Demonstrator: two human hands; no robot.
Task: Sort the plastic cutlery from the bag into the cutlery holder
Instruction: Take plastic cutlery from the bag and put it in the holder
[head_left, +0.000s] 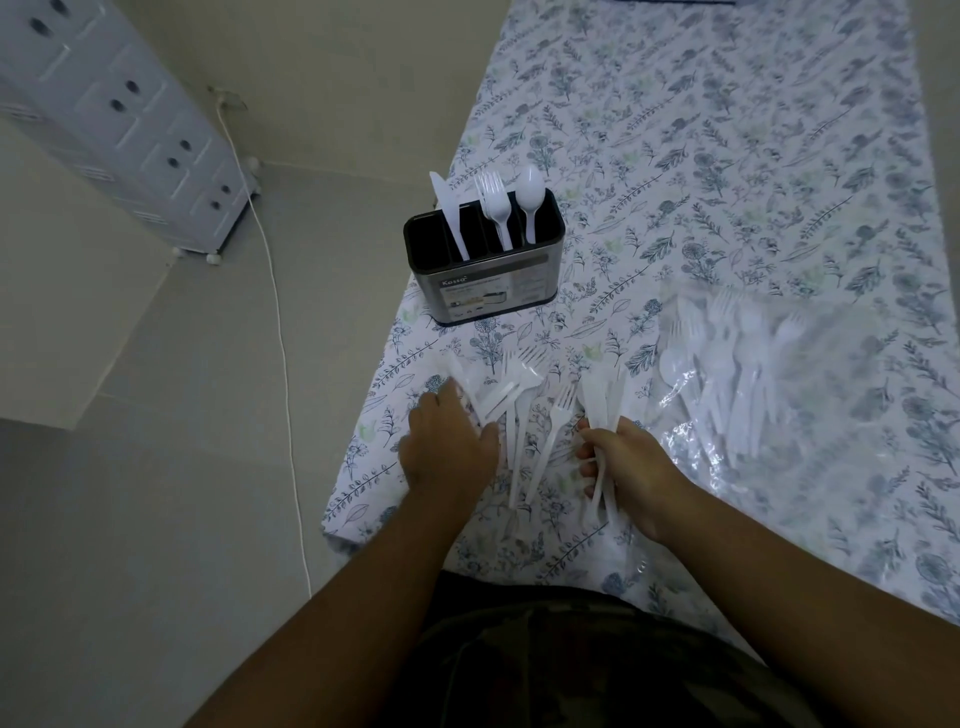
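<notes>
Now right hand (626, 462) grips smooth white knives (602, 400) (thin plastic); left hand (447, 441) lies flat, fingers straight.

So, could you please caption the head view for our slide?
Right hand grips plastic knives, left hand gathers forks before the cutlery holder.

We see two bare forearms with no sleeves, watch or rings in view, and a dark camouflage-patterned garment (597, 670) in olive and black below them.

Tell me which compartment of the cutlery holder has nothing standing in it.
The leftmost compartment of the cutlery holder. The other three hold a knife, forks and a spoon, left to right.
</notes>
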